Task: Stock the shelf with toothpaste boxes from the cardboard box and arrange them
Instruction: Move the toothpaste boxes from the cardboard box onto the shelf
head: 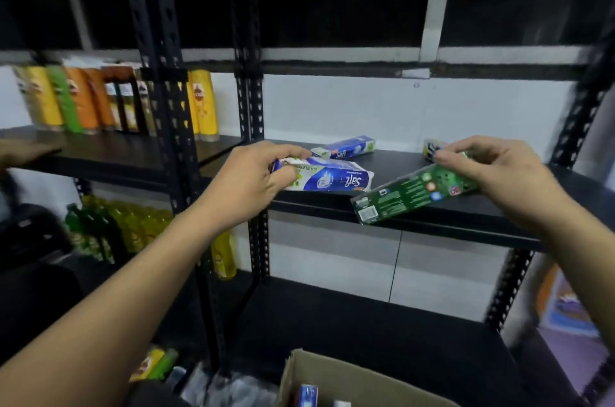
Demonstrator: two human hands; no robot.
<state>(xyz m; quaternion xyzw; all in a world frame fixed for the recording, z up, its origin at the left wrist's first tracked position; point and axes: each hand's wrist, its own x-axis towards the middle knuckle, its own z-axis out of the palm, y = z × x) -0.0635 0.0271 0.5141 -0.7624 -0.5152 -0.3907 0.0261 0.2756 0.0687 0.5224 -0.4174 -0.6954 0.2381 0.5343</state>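
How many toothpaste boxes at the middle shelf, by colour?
Blue-and-white: 2, the held blue box in the left hand and the rear blue box on the shelf
Green: 1, the green box in the right hand
Pale, mostly hidden: 1, the pale box behind that hand
Total: 4

Both arms stretched forward.
The left hand (253,180) curls round a white box (332,178); the right hand (499,173) pinches a green box (409,198) between thumb and fingertips.

A blue-and-white toothpaste box (327,178) and a tilted green toothpaste box (416,195) are held at the front of the black shelf (399,162); a second blue box (346,147) lies flat behind
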